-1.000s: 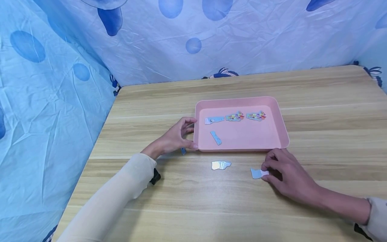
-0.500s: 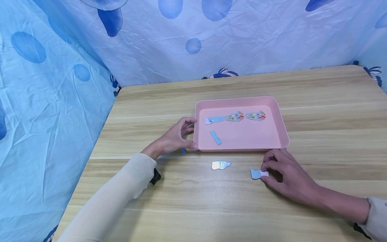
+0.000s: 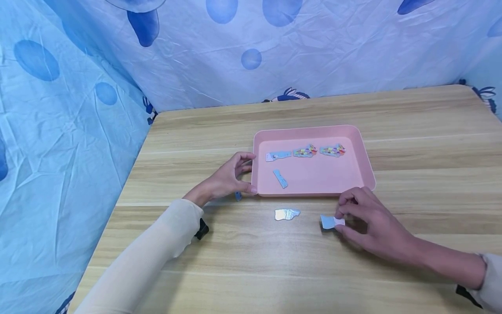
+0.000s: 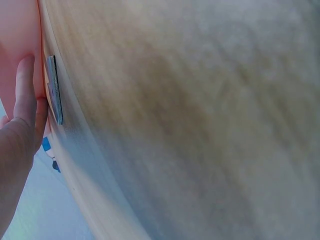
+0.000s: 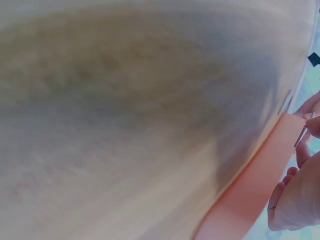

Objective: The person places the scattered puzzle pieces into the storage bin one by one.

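My right hand [image 3: 376, 224] pinches a flat blue-and-white puzzle piece [image 3: 327, 222] between thumb and fingers, in front of the pink tray's right part. In the right wrist view the same piece [image 5: 300, 135] appears edge-on at the fingertips. My left hand [image 3: 225, 179] rests against the left side of the pink tray [image 3: 313, 190], thumb near its front corner and fingers along the wall. Inside the tray, two multicoloured pieces [image 3: 305, 151] and a blue one [image 3: 279, 155] lie in a row. A narrow blue piece [image 3: 280, 179] lies below them.
A shiny irregular piece [image 3: 286, 214] lies on the wooden table [image 3: 251, 261] in front of the tray. Another small blue piece [image 3: 238, 196] shows partly beneath the left hand. Blue patterned cloth [image 3: 219, 65] hangs behind the table and on its left.
My right hand has shifted slightly left and toward the tray with the pinched piece, which is now more tilted. The left hand and tray have stayed in place.
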Demonstrator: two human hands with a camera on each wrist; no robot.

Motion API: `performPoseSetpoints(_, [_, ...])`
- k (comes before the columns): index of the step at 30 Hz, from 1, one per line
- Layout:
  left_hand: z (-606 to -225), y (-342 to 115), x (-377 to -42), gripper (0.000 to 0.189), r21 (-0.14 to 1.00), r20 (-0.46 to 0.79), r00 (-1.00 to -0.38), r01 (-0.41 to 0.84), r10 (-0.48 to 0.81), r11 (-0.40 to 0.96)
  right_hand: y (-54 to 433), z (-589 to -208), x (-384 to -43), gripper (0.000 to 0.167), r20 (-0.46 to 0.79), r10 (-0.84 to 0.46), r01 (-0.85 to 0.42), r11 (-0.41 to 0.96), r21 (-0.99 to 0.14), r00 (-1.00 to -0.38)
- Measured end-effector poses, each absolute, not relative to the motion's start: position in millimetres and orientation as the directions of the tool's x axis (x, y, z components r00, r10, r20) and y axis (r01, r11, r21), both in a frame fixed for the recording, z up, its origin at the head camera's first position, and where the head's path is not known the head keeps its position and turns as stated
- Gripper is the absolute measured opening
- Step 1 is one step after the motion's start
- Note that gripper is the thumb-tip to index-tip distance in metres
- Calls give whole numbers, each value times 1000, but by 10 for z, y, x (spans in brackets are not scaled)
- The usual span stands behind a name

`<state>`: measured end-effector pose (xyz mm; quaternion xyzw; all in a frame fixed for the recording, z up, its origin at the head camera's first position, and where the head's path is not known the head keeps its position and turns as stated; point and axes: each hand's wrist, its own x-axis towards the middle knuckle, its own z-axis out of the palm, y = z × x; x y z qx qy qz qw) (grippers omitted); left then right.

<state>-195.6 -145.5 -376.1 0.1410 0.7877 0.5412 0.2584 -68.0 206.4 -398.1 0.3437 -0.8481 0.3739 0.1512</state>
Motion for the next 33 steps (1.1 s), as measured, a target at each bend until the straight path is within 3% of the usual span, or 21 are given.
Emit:
performPoseSetpoints(4, [-3757, -1453, -1952, 88, 925, -257, -826, -58, 502, 377, 2050, -3908, -700, 30, 515, -471, -698, 456, -553, -716])
performPoseSetpoints(8, [-3758, -1454, -1953, 89, 926, -260, -824, -63, 504, 373, 2045, -3839, -730, 10, 507, -461, -684, 441, -581, -728])
performPoseSetpoints(13, [-3758, -1453, -1961, 91, 929, -263, -820, -73, 508, 363, 2052, -3751, -792, 30, 487, -443, -658, 469, -590, -753])
performPoseSetpoints(21, [-3712, -1443, -1936, 88, 926, -258, -826, -64, 502, 371, 2058, -3588, -930, 36, 524, -414, -667, 493, -558, -745])
performPoseSetpoints(33, [-3763, -1460, -1953, 89, 926, -251, -826, -53, 504, 375, 2041, -3452, -1140, 39, 493, -395, -632, 490, -600, -775])
